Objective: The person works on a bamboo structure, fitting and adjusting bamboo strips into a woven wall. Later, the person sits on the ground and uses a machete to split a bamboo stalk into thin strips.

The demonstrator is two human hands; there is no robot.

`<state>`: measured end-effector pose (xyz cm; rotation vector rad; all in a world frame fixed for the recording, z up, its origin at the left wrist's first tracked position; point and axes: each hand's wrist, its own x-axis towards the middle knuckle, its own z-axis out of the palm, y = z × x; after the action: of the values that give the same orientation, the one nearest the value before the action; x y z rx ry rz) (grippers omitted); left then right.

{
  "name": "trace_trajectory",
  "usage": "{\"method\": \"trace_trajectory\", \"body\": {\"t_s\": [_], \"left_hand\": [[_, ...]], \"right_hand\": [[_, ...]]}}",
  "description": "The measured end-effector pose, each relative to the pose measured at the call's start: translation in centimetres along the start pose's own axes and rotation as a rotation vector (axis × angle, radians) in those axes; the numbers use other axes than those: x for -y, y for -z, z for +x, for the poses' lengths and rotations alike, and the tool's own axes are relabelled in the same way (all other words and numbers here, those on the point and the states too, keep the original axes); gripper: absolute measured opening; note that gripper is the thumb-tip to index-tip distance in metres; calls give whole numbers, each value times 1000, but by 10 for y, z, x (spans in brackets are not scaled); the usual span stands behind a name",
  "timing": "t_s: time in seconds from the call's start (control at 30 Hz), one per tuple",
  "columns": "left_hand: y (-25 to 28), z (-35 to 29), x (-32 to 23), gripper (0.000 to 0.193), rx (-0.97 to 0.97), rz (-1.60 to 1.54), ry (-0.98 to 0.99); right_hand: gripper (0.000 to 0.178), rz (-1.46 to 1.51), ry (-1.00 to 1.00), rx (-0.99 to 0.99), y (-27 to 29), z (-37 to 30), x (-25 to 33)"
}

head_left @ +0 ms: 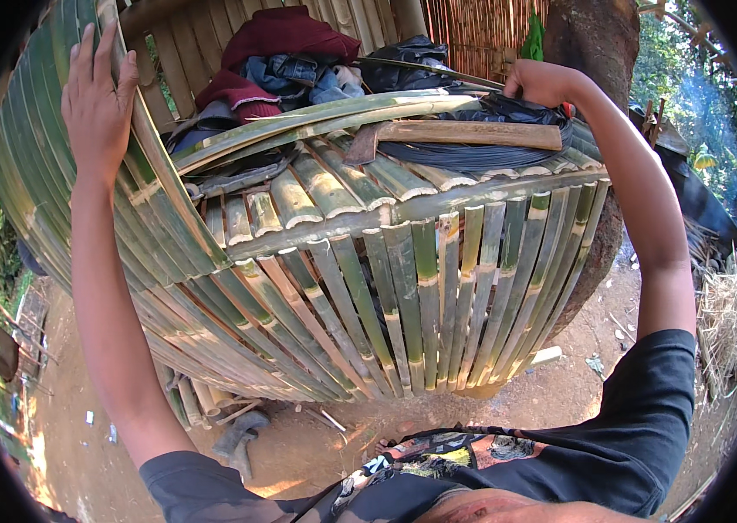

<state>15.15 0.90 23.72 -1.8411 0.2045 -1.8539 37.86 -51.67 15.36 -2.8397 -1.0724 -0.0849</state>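
Observation:
My left hand [97, 109] lies flat with fingers stretched against a curved wall of green bamboo slats [37, 166], near its upright edge strip. Across the platform, my right hand [538, 83] is closed, its fingers curled down at a black plastic bag [508, 112]. What it grips is hidden; a thin bamboo strip [438, 70] ends close to it. Below that hand lies a tool with a flat wooden handle [473, 133] and a dark metal head [361, 146], over a coil of black cord [473, 157]. Long split bamboo strips [316, 119] lie beside the tool.
Maroon cloth [286, 37], denim [277, 74] and another black bag [408, 61] are heaped at the back. A bamboo-slat front [403, 305] faces me below the platform's edge pole [316, 231]. A tree trunk [595, 52] stands at the right, and dry straw [726, 322] lies beyond.

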Motion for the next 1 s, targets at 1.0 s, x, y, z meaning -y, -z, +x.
{"method": "trace_trajectory", "body": {"t_s": [1.0], "left_hand": [[1,4,-8,50,-57,84,-77]], "right_hand": [[12,455,-179,-250,6,-21,-10]]}}
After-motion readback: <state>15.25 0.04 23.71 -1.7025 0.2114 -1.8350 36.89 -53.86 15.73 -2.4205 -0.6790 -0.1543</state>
